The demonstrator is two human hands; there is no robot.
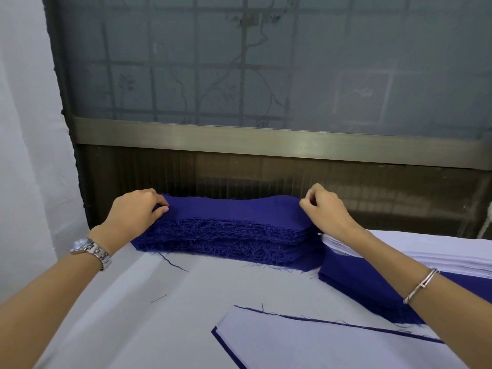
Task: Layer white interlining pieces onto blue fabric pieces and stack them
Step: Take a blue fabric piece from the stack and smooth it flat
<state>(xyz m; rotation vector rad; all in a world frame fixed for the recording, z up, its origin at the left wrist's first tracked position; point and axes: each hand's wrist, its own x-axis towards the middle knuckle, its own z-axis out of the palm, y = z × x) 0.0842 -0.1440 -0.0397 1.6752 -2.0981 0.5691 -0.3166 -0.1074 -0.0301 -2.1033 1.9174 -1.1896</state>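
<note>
A thick stack of blue fabric pieces (pixel 231 235) with frayed edges lies at the far side of the table. My left hand (pixel 138 211) pinches the top blue piece at its left end. My right hand (pixel 324 209) pinches the same top piece at its right end. A stack of white interlining pieces (pixel 439 251) lies to the right, on more blue fabric (pixel 359 283). Near me lies a layered piece (pixel 319 344): white interlining on top, with a blue edge showing beneath.
The table is covered with a white cloth (pixel 133 302) carrying a few loose blue threads. Behind the stack stand a dark ribbed panel (pixel 239 171) and a frosted window with a metal frame (pixel 266 139). A white wall (pixel 26 129) is at the left.
</note>
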